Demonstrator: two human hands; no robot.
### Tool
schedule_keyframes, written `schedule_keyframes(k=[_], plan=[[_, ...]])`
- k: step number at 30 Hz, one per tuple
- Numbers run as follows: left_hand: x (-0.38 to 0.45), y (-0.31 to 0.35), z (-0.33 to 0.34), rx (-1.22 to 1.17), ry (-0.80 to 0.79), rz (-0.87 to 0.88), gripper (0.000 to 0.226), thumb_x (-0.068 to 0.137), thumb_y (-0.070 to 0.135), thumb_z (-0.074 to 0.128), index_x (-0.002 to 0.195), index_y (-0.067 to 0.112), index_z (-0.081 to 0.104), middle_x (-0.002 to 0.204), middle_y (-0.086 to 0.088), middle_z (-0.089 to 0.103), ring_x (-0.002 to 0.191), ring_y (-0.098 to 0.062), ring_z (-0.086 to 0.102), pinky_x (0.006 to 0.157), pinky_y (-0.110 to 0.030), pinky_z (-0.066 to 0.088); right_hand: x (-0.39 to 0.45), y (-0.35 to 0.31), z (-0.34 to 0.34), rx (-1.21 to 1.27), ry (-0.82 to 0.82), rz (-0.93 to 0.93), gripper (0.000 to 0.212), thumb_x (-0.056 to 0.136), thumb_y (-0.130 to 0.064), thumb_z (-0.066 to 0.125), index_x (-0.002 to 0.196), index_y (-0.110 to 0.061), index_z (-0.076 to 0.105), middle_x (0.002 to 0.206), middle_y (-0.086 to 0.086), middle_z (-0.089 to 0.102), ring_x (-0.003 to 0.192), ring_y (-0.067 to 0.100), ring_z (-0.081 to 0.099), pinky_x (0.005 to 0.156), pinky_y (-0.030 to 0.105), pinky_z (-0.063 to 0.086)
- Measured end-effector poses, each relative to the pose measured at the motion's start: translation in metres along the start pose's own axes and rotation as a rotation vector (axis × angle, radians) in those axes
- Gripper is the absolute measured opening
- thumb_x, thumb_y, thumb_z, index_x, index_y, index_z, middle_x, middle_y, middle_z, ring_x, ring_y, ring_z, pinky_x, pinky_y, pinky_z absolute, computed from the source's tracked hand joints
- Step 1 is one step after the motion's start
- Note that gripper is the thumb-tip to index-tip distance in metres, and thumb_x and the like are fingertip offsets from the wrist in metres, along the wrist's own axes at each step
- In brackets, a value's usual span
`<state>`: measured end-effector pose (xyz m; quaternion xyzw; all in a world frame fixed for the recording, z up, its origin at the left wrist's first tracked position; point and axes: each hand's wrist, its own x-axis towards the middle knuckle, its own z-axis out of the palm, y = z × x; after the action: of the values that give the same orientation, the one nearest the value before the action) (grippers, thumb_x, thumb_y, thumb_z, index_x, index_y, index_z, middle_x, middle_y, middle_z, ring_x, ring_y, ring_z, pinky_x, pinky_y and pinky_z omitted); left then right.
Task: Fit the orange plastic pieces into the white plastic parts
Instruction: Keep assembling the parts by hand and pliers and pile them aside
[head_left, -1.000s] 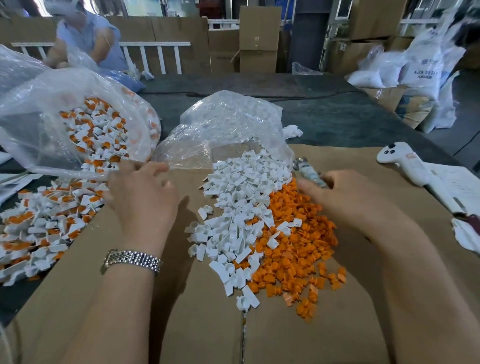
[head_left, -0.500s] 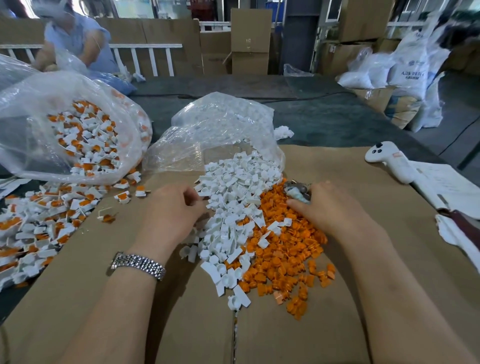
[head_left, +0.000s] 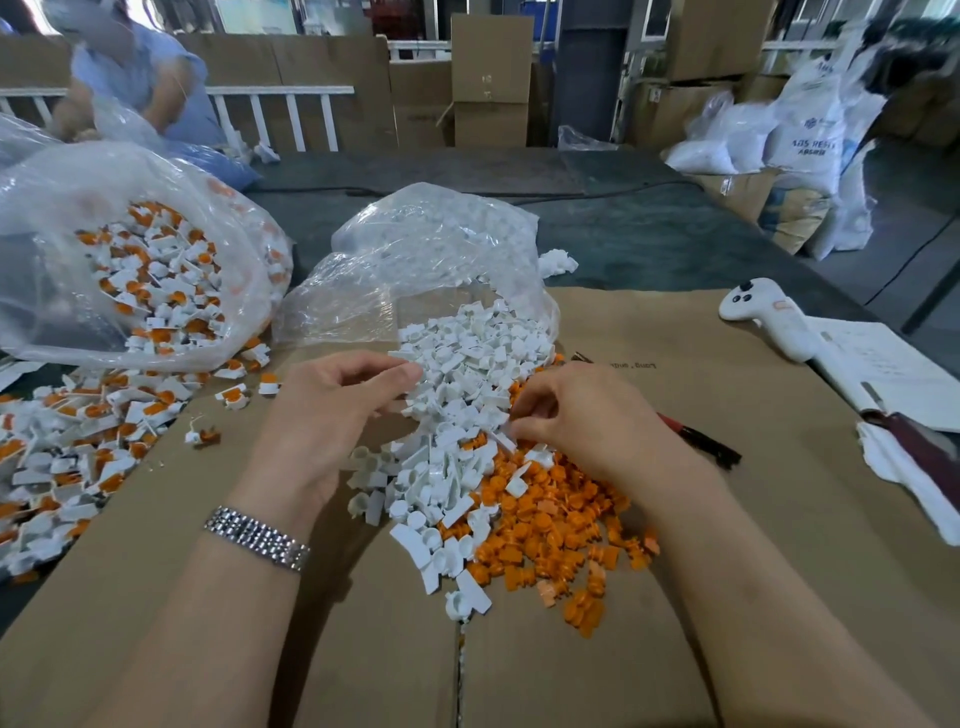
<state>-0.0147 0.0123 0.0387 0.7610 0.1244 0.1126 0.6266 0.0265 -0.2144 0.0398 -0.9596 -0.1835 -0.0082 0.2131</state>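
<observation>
Head view: left hand (head_left: 332, 415), off at the finished pile a second ago, now back at the white parts (head_left: 467, 395) heaped mid-tabletop, grip curled, maybe pinching one; cannot tell. Right hand (head_left: 582, 415) drawn in from the heap's far edge, grip curled over the seam with the orange pieces (head_left: 545, 519); contents hidden. Probably picking up the next pair to fit.

On the cardboard-covered tabletop (head_left: 675, 374), a heap of white plastic parts (head_left: 467, 395) spills from a clear bag (head_left: 415, 260) onto a heap of orange plastic pieces (head_left: 550, 519). The left hand (head_left: 332, 415) and right hand (head_left: 587, 415) hover over the heaps with fingers curled. What each grip holds is unclear.
</observation>
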Motion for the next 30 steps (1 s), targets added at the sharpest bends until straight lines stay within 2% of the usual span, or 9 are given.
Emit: schedule_keyframes(k=[2, 5, 8, 11, 15, 18, 20, 26, 30], plan=[[0.0, 0.002, 0.0, -0.111, -0.065, -0.056, 0.022, 0.071, 0.033, 0.085, 0.092, 0.027, 0.084, 0.072, 0.008, 0.074, 0.06, 0.002, 0.061, 0.059, -0.016, 0.052, 0.001, -0.001, 0.002, -0.016, 0.017, 0.007, 0.016, 0.088, -0.042, 0.074, 0.097, -0.03, 0.076, 0.091, -0.013, 0.072, 0.082, 0.005, 0.063, 0.062, 0.02, 0.044], [-0.001, 0.005, 0.003, -0.379, -0.188, -0.184, 0.035, 0.069, 0.016, 0.082, 0.102, 0.005, 0.081, 0.089, -0.012, 0.078, 0.073, -0.015, 0.074, 0.061, -0.019, 0.059, 0.0, -0.001, 0.003, -0.073, 0.03, 0.012, 0.01, 0.094, -0.033, 0.067, 0.097, -0.028, 0.076, 0.095, -0.01, 0.072, 0.085, 0.009, 0.064, 0.068, 0.025, 0.047], [-0.002, 0.007, 0.005, -0.596, -0.289, -0.298, 0.022, 0.074, 0.0, 0.077, 0.095, -0.005, 0.079, 0.104, -0.025, 0.076, 0.095, -0.031, 0.077, 0.068, -0.023, 0.063, 0.001, -0.002, 0.003, -0.099, 0.047, 0.02, 0.013, 0.098, -0.031, 0.061, 0.1, -0.026, 0.073, 0.098, -0.008, 0.07, 0.087, 0.01, 0.063, 0.073, 0.029, 0.051], [-0.004, 0.008, 0.008, -0.704, -0.353, -0.339, 0.013, 0.078, -0.003, 0.074, 0.09, -0.007, 0.078, 0.107, -0.03, 0.074, 0.103, -0.036, 0.075, 0.068, -0.025, 0.064, 0.001, -0.002, -0.004, 0.038, 0.151, 0.054, 0.015, 0.1, -0.033, 0.059, 0.101, -0.023, 0.07, 0.095, -0.008, 0.069, 0.085, 0.01, 0.063, 0.075, 0.029, 0.053], [-0.006, 0.009, 0.01, -0.728, -0.377, -0.334, 0.015, 0.083, 0.003, 0.074, 0.095, -0.006, 0.078, 0.102, -0.025, 0.076, 0.1, -0.033, 0.076, 0.065, -0.025, 0.064, -0.008, -0.009, -0.018, 0.591, 0.201, 0.022, 0.009, 0.096, -0.031, 0.066, 0.095, -0.023, 0.071, 0.074, -0.008, 0.075, 0.067, 0.005, 0.07, 0.059, 0.018, 0.054], [-0.007, 0.01, 0.013, -0.694, -0.361, -0.304, 0.013, 0.08, 0.01, 0.076, 0.091, 0.004, 0.079, 0.089, -0.013, 0.076, 0.073, -0.017, 0.076, 0.052, -0.017, 0.057, -0.013, -0.017, -0.02, 0.799, 0.162, -0.066, 0.007, 0.095, -0.025, 0.069, 0.098, -0.02, 0.072, 0.079, -0.005, 0.077, 0.075, 0.007, 0.073, 0.071, 0.022, 0.057], [-0.008, 0.01, 0.013, -0.708, -0.373, -0.283, 0.013, 0.079, 0.009, 0.075, 0.089, 0.006, 0.081, 0.087, -0.011, 0.076, 0.069, -0.013, 0.074, 0.053, -0.016, 0.056, -0.013, -0.021, -0.018, 0.831, 0.166, -0.124, 0.006, 0.094, -0.02, 0.07, 0.099, -0.017, 0.072, 0.081, -0.002, 0.076, 0.078, 0.008, 0.073, 0.077, 0.021, 0.057], [-0.01, 0.012, 0.014, -0.762, -0.444, -0.25, 0.014, 0.08, -0.001, 0.071, 0.089, 0.001, 0.081, 0.099, -0.021, 0.077, 0.093, -0.027, 0.078, 0.067, -0.02, 0.061, -0.014, -0.029, -0.014, 0.701, 0.175, -0.226, 0.003, 0.095, -0.017, 0.069, 0.098, -0.018, 0.071, 0.086, -0.006, 0.072, 0.081, 0.011, 0.069, 0.079, 0.028, 0.058], [-0.013, 0.013, 0.015, -0.714, -0.442, -0.194, 0.014, 0.077, -0.007, 0.072, 0.084, 0.003, 0.08, 0.098, -0.022, 0.077, 0.097, -0.032, 0.077, 0.073, -0.022, 0.061, -0.015, -0.029, -0.014, 0.613, 0.199, -0.248, 0.003, 0.095, -0.019, 0.068, 0.097, -0.021, 0.069, 0.084, -0.012, 0.069, 0.079, 0.005, 0.065, 0.073, 0.021, 0.054]])
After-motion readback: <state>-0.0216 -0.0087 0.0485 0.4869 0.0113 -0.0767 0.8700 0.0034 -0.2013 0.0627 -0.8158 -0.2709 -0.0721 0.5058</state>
